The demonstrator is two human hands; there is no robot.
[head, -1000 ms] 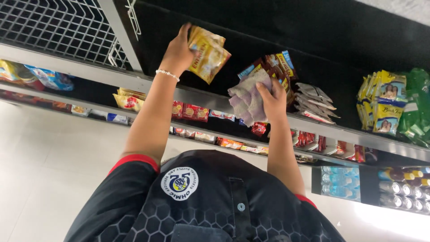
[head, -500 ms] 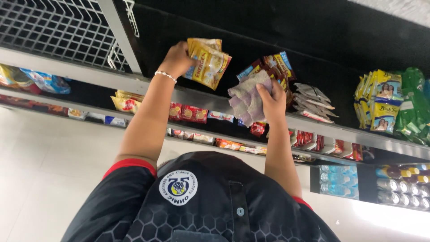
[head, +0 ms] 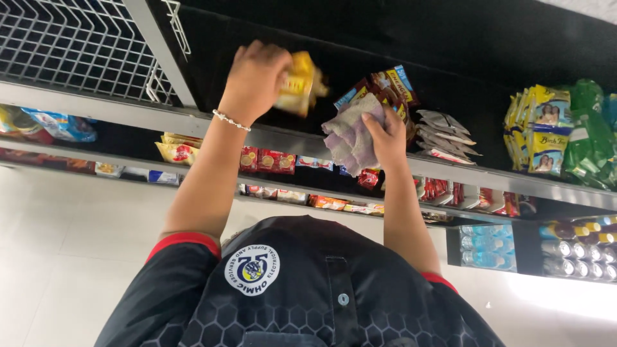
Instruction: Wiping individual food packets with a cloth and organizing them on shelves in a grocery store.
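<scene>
My left hand, with a bead bracelet at the wrist, grips a few yellow snack packets that are blurred with motion, held over the dark shelf. My right hand holds a folded grey cloth against the shelf's metal front edge. Just behind that hand stand brown snack packets, upright on the shelf. The two hands are close together, about a hand's width apart.
A white wire basket fills the upper left. Grey sachets, yellow-green packs and green packs sit further right. Red packets line a lower shelf, bottles the lowest right. Pale tiles lie below.
My left hand has turned and shifted the yellow packets slightly toward the right hand; they are now blurred. My right hand stays put with the grey cloth.
</scene>
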